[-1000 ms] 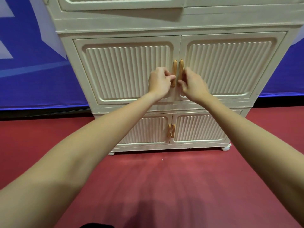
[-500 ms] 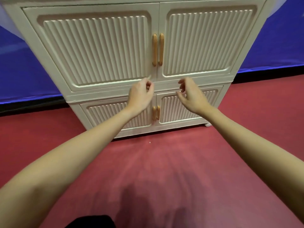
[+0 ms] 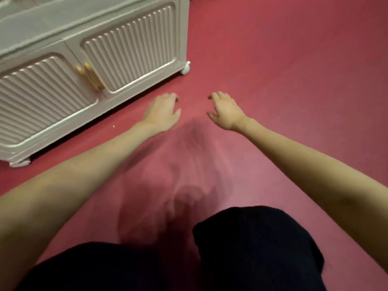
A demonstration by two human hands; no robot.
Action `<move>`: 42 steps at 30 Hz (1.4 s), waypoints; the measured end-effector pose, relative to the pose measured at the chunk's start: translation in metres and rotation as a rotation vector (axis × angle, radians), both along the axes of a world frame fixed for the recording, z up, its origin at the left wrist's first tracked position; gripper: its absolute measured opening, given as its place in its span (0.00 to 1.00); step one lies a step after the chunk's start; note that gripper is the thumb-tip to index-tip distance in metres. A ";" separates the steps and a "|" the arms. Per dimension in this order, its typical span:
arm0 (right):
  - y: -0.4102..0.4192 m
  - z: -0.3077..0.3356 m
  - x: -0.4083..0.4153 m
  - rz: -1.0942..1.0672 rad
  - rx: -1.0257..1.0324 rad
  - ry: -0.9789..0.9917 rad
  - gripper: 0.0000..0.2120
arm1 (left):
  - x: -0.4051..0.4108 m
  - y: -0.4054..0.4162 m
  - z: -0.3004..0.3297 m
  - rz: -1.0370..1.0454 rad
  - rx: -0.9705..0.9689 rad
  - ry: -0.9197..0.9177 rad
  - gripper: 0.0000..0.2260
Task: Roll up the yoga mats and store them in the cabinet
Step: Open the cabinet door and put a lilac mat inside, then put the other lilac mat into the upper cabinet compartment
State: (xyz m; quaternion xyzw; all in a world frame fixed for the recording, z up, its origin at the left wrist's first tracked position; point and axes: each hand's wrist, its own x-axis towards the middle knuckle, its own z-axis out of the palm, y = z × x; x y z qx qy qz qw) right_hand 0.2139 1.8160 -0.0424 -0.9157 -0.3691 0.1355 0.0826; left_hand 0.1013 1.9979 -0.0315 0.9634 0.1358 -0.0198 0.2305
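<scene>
left hand (image 3: 161, 113): empty, fingers loosely spread, palm down, held out over the floor (image 3: 283, 85) just in front of the cabinet (image 3: 128, 45). right hand (image 3: 225, 111): empty, fingers relaxed and slightly parted, palm turned inward, level with the left hand and apart from it. neither hand touches anything.

task item location: no yoga mat is visible in this view. the cabinet stands at far left. its two lower doors are closed, their gold handles (image 3: 90, 77) side by side at the centre seam. a small white caster (image 3: 186, 69) shows at the cabinet's right corner.

step in hand, as a judgement: both hands are free and away from the handles, and the view is turned down toward the floor. this suggests a transition toward a mat rather than work on the cabinet. how many mats are already stored cannot be told.

next move, as a judgement: locate a mat, then grip one short edge with both hands and roll it tight and even so it will fit the cabinet opening.

surface and room: the floor is a plain red surface filling the centre and right. a soft shadow lies on it between the forearms. the person's dark trousers (image 3: 252, 248) occupy the near edge. a tiny white speck (image 3: 113, 126) lies on the floor near the cabinet base.
</scene>
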 end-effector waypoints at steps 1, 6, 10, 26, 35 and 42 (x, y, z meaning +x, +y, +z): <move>-0.016 0.001 -0.006 -0.025 -0.041 0.028 0.26 | 0.001 -0.012 0.000 -0.027 0.021 0.076 0.17; -0.110 0.032 -0.047 -0.182 -0.206 0.219 0.32 | -0.008 -0.079 0.021 -0.106 -0.012 0.409 0.21; -0.183 0.090 -0.082 -0.341 -0.260 0.350 0.32 | -0.010 -0.141 0.077 -0.190 -0.003 0.491 0.21; -0.399 0.432 -0.212 -1.032 0.020 0.441 0.33 | -0.008 -0.366 0.414 -0.745 0.002 0.372 0.23; -0.511 0.497 -0.282 -1.214 0.136 0.205 0.33 | -0.024 -0.511 0.489 -1.105 0.069 0.118 0.23; -0.652 0.507 -0.338 -1.329 0.149 0.200 0.33 | -0.050 -0.660 0.500 -1.207 0.092 0.158 0.25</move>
